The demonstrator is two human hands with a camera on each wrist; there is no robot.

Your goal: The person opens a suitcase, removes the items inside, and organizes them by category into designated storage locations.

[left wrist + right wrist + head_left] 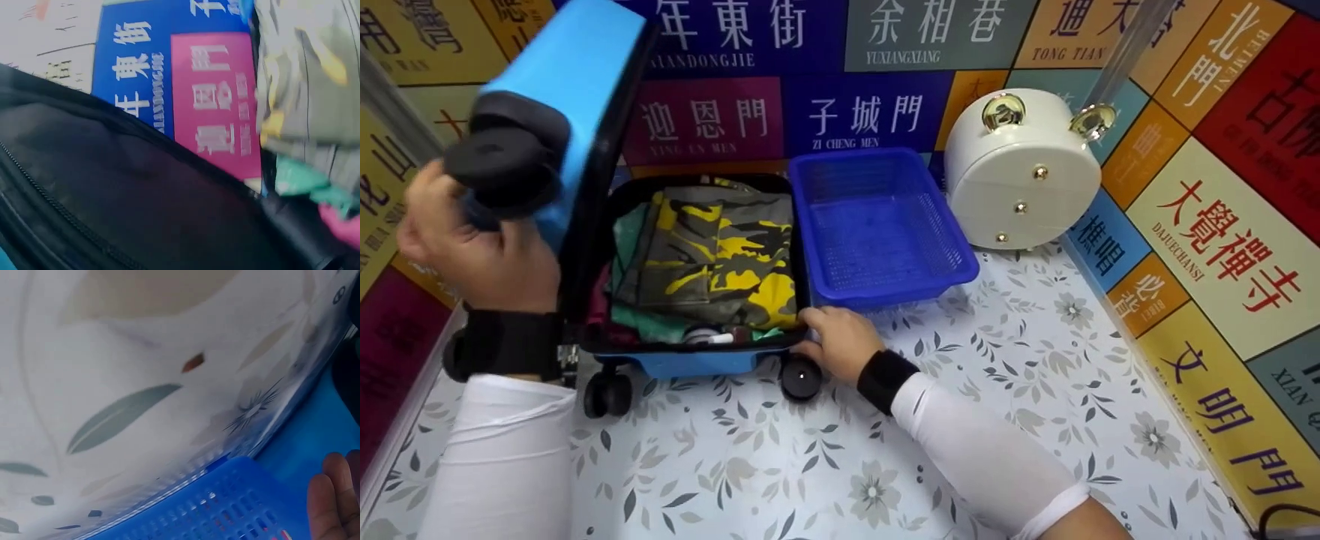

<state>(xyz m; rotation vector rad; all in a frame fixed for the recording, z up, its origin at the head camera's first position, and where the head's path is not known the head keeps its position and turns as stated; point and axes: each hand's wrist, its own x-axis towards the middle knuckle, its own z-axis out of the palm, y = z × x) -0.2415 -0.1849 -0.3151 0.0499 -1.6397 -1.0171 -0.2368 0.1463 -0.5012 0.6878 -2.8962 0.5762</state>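
A blue suitcase (697, 364) lies spread on the floral surface, its lid (577, 56) raised at the left. My left hand (484, 247) grips the lid by a black wheel (499, 157) at its near end. The lid's black lining (112, 169) fills much of the left wrist view. My right hand (844, 341) holds the near right corner of the base, its thumb by another wheel (801, 376). Folded camouflage clothing (720, 255) in grey and yellow lies inside, over green cloth (630, 232). Small items (720, 337) sit along the near inner edge.
A blue plastic basket (877, 296) stands against the right side of the suitcase. Behind it at the right is a round cream case (1012, 180) with gold fittings. Walls (1207, 247) printed with colored signs enclose the back and sides.
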